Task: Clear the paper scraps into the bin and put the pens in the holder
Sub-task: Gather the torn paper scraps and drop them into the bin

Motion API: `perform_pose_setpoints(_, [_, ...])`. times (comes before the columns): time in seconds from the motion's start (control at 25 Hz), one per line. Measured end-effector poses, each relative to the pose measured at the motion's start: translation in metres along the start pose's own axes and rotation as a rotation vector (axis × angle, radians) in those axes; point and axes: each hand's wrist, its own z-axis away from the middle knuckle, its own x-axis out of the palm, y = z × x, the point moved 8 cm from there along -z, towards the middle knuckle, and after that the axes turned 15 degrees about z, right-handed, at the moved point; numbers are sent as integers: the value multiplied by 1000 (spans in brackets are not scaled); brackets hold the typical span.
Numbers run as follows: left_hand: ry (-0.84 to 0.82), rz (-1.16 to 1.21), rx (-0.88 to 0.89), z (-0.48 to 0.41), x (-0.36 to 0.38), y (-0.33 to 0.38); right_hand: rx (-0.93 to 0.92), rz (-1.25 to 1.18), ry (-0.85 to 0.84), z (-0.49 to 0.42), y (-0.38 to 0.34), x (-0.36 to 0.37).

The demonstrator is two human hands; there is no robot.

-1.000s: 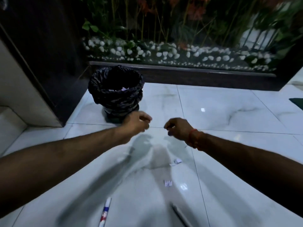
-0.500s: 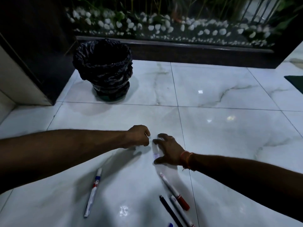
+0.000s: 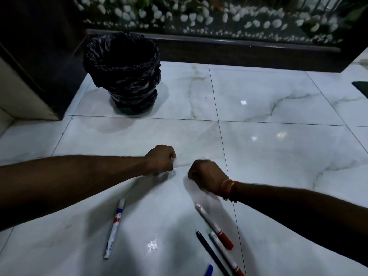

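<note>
A black-lined bin (image 3: 121,72) stood well beyond both arms on the marble floor (image 3: 278,108). The left hand (image 3: 161,158) and right hand (image 3: 207,176) hovered fisted, likely clutching scraps, though none showed. Several pens, among them a blue-banded pen (image 3: 115,226) and a red-capped pen (image 3: 214,226), lay nearer, uncollected; no holder appeared.

I see both arms stretched forward, left grip (image 3: 161,158) and right grip (image 3: 206,175) curled into fists (knuckles up), near each other.

The scene is dim and bluish. Overhead light leaves small bright glints on the glossy floor (image 3: 278,108), and the arms cast soft shadows on it. The pebbles (image 3: 199,16) at the top are smeared by motion blur; the tile lines bow towards the edges.
</note>
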Motion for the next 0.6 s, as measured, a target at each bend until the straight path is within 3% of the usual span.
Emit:
perform_pose_setpoints(0.16, [43,-110,-2,-8,-9,-16,309,-268,100,-30,32,-24])
perform_pose_setpoints(0.24, [71,-127,-26,-9,-17,-27,377,-452,165,-48,37,-36])
perform_pose_setpoints(0.4, [79,-155,-100,-6,-33,-48,416,-776,283,-84,28,-71])
perform_pose_setpoints(0.6, [134,-132,-117,-8,-52,-62,420,-949,458,-140,14,-136])
